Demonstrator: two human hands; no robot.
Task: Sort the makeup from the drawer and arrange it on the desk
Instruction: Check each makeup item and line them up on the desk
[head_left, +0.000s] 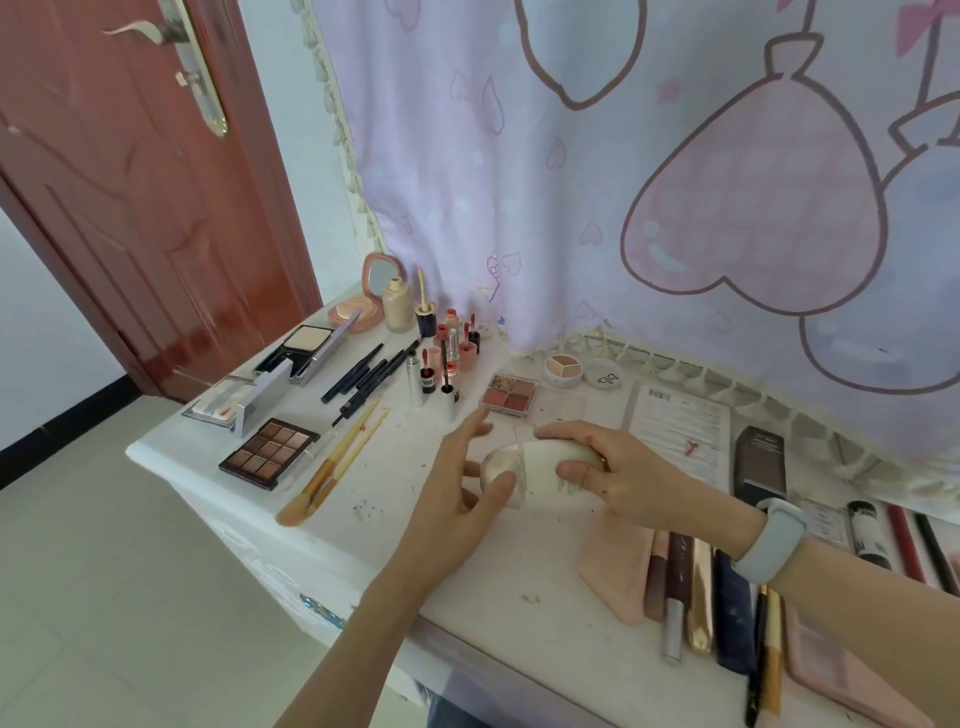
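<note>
A white egg-shaped case (540, 475) is held on its side just above the white desk (395, 551). My right hand (618, 467) grips its rounded body. My left hand (467, 483) has thumb and fingers around its clear cap end. Sorted makeup lies to the left: a brown eyeshadow palette (269, 453), powder compacts (306, 351), black pencils (363, 374), standing lip tubes (449, 358) and a foundation bottle (398, 305). A small pink palette (508, 393) sits just beyond my hands.
Brushes (337, 462) lie by the brown palette. A pink pouch (621, 566), several pens and tubes (696, 597) and a black box (761, 465) lie right of my hands, with a printed sheet (680, 431) behind. A patterned curtain (623, 182) hangs at the back, a door (145, 182) left.
</note>
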